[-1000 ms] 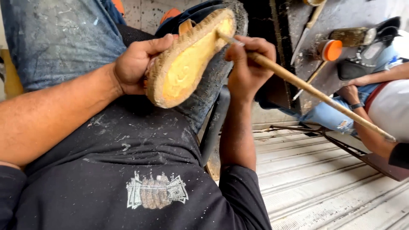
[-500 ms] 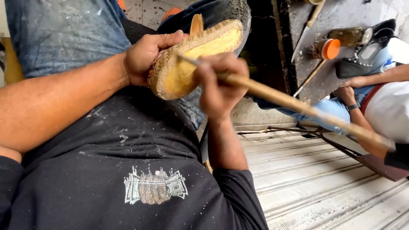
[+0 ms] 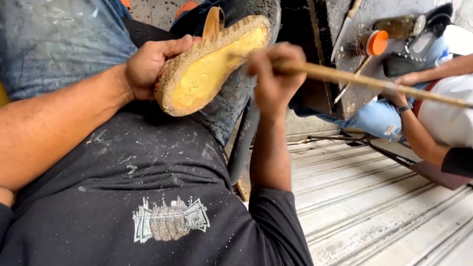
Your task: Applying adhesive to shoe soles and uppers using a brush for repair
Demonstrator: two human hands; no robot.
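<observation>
Head view, hands grasping shoe sole [image 3: 212, 69] and stick [image 3: 364, 81], stick tip hidden, far end cropped

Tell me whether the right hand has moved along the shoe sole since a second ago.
Yes. The right hand with the stick slid from the sole's top end down toward its middle, then partway back up.

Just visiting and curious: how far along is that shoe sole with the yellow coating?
Done: most of the sole inside its woven rim already looks yellow. In hand: the left hand steadies it while the right hand works a long wooden stick at the toe end. Left: whether any bare patch remains under the hand cannot be seen.
</observation>
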